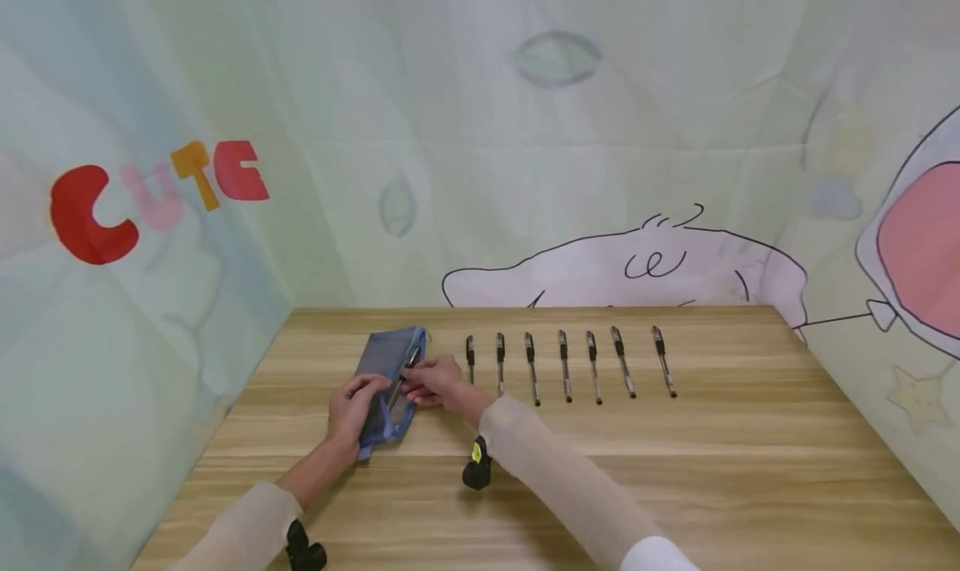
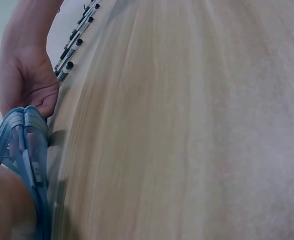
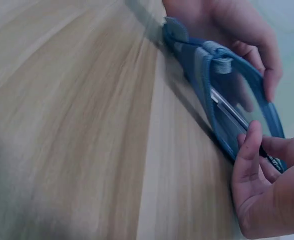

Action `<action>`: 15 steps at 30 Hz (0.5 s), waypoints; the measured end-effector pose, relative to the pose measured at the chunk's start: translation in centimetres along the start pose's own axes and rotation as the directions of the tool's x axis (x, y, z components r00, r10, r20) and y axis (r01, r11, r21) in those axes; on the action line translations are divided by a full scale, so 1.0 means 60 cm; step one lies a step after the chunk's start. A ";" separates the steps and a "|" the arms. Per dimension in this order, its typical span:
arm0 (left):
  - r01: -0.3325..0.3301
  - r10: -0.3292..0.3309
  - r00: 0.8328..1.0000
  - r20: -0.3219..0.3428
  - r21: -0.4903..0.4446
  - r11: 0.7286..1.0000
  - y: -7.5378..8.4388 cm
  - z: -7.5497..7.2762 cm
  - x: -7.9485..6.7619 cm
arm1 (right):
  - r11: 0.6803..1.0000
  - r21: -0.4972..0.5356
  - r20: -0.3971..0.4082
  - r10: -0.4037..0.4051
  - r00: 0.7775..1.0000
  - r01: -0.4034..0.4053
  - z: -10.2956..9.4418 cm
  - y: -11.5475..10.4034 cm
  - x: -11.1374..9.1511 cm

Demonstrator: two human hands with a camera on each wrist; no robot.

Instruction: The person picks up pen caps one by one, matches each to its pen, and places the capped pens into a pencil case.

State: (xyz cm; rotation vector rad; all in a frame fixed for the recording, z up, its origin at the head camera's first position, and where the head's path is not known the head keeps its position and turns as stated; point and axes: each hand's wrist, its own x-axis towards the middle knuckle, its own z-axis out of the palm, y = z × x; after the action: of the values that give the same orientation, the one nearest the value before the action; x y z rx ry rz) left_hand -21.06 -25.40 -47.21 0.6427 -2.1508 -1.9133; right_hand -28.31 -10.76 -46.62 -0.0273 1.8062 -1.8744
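Note:
A blue zippered mesh pouch (image 1: 381,350) lies at the left part of the table, its zipper side spread open. My left hand (image 1: 351,413) holds the pouch from its left side, thumb along the edge of the opening. Between thumb and fingers, my right hand (image 1: 438,382) pinches a clear-barrelled pen with a black cap (image 3: 232,111) near its capped end. The barrel reaches inside the pouch mouth in the right wrist view. In the left wrist view, the near end of the pouch (image 2: 40,150) shows its zipper tab, with the right hand behind it.
Several similar black-capped pens (image 1: 531,354) lie spaced in a row to the right of the pouch, caps toward the back. The wooden table (image 1: 675,479) meets printed cloth walls (image 1: 480,171) at the back and sides.

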 end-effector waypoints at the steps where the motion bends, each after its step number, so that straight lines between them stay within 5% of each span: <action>1: -0.006 0.006 1.000 -0.002 -0.009 1.000 -0.001 0.001 -0.001 | 1.000 -0.018 -0.006 -0.002 1.000 0.002 0.002 0.001 0.000; 15: -0.029 0.029 1.000 -0.004 -0.031 0.999 -0.005 0.001 -0.003 | 0.993 -0.078 0.013 -0.092 0.996 0.093 0.021 0.005 0.001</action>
State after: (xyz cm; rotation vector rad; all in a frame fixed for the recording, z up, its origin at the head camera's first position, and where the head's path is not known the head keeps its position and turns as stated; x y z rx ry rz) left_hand -20.89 -25.32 -47.48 0.6048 -2.1122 -1.9256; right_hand -27.80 -11.96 -46.81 -0.1505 1.9005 -1.8615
